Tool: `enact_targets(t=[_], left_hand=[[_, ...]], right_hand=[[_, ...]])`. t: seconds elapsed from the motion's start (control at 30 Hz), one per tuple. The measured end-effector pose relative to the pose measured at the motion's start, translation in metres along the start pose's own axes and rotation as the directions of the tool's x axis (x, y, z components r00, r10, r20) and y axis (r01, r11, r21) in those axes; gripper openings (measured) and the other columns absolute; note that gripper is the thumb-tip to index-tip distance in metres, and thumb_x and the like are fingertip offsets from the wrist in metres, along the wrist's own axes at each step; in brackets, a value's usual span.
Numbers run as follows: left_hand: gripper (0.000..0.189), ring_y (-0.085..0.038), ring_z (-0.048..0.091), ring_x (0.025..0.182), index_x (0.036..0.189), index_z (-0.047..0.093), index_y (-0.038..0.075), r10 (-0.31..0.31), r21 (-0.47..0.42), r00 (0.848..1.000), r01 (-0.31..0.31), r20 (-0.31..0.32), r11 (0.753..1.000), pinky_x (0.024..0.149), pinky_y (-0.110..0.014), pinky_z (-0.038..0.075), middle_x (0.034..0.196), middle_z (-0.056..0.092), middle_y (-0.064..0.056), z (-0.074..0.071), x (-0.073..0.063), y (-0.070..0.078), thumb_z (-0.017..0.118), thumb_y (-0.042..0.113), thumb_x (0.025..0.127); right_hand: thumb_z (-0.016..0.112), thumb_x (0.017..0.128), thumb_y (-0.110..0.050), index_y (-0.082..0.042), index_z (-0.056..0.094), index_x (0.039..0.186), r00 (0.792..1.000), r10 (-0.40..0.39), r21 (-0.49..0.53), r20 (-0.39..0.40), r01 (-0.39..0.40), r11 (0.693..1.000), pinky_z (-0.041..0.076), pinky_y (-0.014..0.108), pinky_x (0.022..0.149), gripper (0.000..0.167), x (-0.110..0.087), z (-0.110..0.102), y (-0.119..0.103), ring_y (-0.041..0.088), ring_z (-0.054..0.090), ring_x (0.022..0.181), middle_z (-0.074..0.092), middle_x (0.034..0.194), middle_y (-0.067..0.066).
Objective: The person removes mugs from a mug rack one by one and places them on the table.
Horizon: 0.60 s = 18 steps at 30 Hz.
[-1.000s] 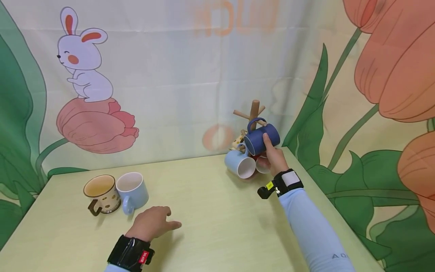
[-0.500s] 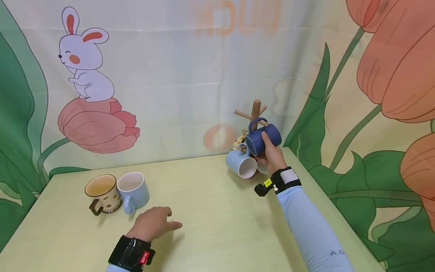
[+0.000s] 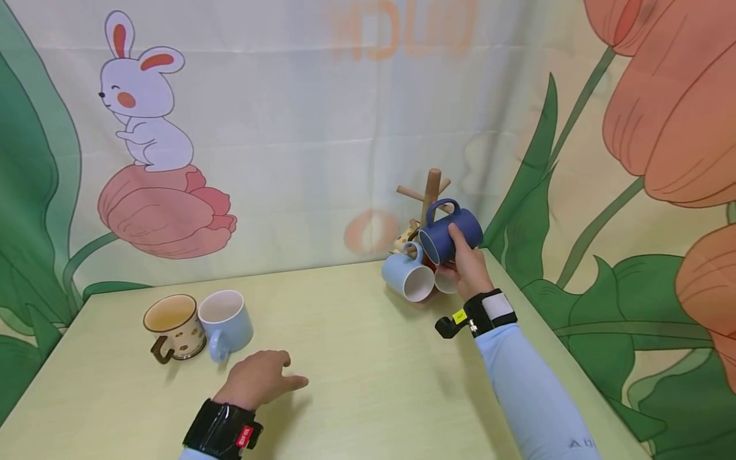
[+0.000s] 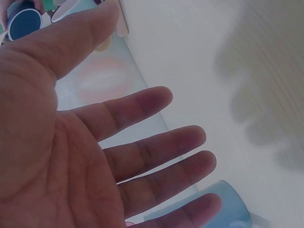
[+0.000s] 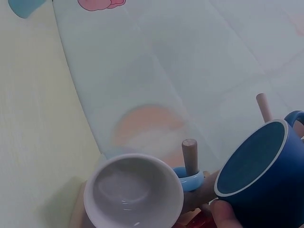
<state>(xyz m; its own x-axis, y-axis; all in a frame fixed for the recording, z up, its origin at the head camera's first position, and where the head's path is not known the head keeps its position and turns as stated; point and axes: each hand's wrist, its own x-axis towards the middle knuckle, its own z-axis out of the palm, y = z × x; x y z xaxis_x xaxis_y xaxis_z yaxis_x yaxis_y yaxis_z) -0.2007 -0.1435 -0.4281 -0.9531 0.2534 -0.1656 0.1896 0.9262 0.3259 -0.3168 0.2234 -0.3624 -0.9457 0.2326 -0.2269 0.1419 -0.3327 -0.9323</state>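
My right hand [image 3: 468,265] grips a dark blue mug [image 3: 445,236] by its body, thumb on the side and handle up. The mug is tilted on its side, its mouth facing left. Its handle overlaps an upper peg of the wooden mug tree [image 3: 432,185] in the head view. Below, a light blue mug [image 3: 399,271] hangs by its handle on a lower peg, as the right wrist view shows. My left hand [image 3: 259,378] holds nothing and hovers over the table with fingers spread, close to a standing light blue mug [image 3: 232,326].
A cream spotted mug [image 3: 181,329] with a brown handle stands beside the standing light blue one on the table [image 3: 345,358]. Another spotted mug [image 3: 402,239] and a white-mouthed mug [image 3: 445,281] are partly hidden at the tree. A printed cloth [image 3: 287,160] backs the table.
The dark blue mug in my right hand has shifted slightly right; the peg tip that stuck out through its handle no longer shows in front of it. The left hand stays put.
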Motion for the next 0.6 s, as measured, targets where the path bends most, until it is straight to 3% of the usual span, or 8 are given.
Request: enact_targets(t=[0.3,0.6], left_hand=[[0.053,-0.030,0.066,0.092,0.111,0.069,0.003,0.013,-0.002,1.000,-0.014,-0.011,1.000,0.069,-0.050,0.052,0.104,0.071,-0.012,0.003,0.000,0.002,0.075,0.048,0.082],[0.053,-0.031,0.066,0.091,0.109,0.069,0.003,0.020,-0.010,1.000,-0.020,-0.009,1.000,0.070,-0.050,0.052,0.104,0.071,-0.012,0.001,-0.002,0.009,0.076,0.047,0.082]], right_hand=[[0.060,0.095,-0.052,-0.002,0.022,0.153,0.997,-0.074,0.033,0.007,0.073,0.997,0.042,0.040,0.105,0.085,-0.019,-0.012,0.010,0.027,0.054,0.119,0.045,0.145,0.018],[0.062,0.093,-0.055,-0.005,0.018,0.155,0.994,-0.085,0.015,-0.063,0.086,0.996,0.043,0.041,0.102,0.091,-0.046,-0.023,0.032,0.030,0.054,0.121,0.042,0.148,0.017]])
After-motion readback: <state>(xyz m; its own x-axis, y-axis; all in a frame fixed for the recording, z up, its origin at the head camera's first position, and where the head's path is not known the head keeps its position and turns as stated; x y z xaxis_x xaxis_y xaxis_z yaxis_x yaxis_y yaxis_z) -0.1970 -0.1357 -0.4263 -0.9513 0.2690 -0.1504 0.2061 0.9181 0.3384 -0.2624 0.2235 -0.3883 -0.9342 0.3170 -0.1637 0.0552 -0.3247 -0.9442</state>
